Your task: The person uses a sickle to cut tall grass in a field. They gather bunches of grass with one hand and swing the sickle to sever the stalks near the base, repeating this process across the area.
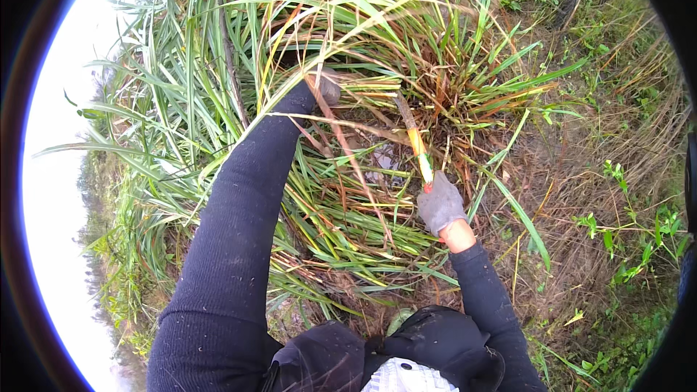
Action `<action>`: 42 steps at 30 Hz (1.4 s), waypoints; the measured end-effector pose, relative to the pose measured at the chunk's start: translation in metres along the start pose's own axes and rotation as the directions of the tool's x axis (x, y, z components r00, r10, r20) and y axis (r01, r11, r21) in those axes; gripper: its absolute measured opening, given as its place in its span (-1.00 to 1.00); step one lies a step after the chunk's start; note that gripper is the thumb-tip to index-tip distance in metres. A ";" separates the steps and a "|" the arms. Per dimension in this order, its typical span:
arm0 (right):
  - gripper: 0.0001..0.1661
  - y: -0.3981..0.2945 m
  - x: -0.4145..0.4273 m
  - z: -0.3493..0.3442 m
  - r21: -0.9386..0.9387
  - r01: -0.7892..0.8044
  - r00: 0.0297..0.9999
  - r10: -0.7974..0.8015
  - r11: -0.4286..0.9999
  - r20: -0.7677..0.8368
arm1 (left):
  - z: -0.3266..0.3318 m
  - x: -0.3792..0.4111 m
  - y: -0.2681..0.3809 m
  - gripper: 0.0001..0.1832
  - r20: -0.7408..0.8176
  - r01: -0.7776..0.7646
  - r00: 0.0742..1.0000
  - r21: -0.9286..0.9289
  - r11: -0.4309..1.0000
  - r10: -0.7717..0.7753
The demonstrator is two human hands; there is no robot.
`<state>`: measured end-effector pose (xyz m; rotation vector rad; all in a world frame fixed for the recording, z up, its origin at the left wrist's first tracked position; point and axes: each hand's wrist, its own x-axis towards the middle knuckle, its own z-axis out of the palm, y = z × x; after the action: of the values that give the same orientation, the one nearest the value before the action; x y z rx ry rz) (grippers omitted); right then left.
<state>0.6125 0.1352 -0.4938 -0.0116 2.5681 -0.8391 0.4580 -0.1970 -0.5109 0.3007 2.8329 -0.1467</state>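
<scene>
My left hand [328, 87], in a grey glove, is closed around a bundle of long grass stems [373, 86]; leaves cross in front and hide part of its fingers. The stems' pale, cut-looking ends point right. In its own grey glove, my right hand [442, 204] grips the orange, yellow and white handle [419, 152] of what looks like a sickle. Its dark, rusty blade [404, 110] reaches up to the stem ends, beside the base of a standing grass clump [449, 79]. Whether the blade touches the stems I cannot tell.
Cut grass [348, 223] lies in a layer between my arms and near my knees. Tall grass leaves [185, 54] fill the upper left, with a thin woody stem [226, 43] among them. Dry grass litter [577, 196] and a small leafy plant [626, 223] are at the right.
</scene>
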 end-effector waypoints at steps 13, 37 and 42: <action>-0.78 -0.038 0.047 -0.049 -0.434 0.269 0.941 -0.138 0.860 0.310 | 0.049 -0.022 0.012 -0.75 -0.104 -0.020 0.995 -0.053 0.998 0.015; -0.81 0.008 0.012 0.012 0.398 0.117 0.950 -0.219 0.910 0.221 | 0.062 -0.056 -0.008 -0.73 -0.409 -0.131 0.909 -0.084 0.988 0.086; -0.87 0.069 -0.011 0.011 0.001 -0.105 0.994 0.105 0.995 0.016 | 0.015 -0.043 0.062 -0.77 -0.289 -0.087 0.955 -0.090 0.992 0.058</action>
<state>0.6360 0.1869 -0.5362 0.1157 2.5288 -0.7994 0.5154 -0.1469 -0.5167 0.4348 3.0962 0.0624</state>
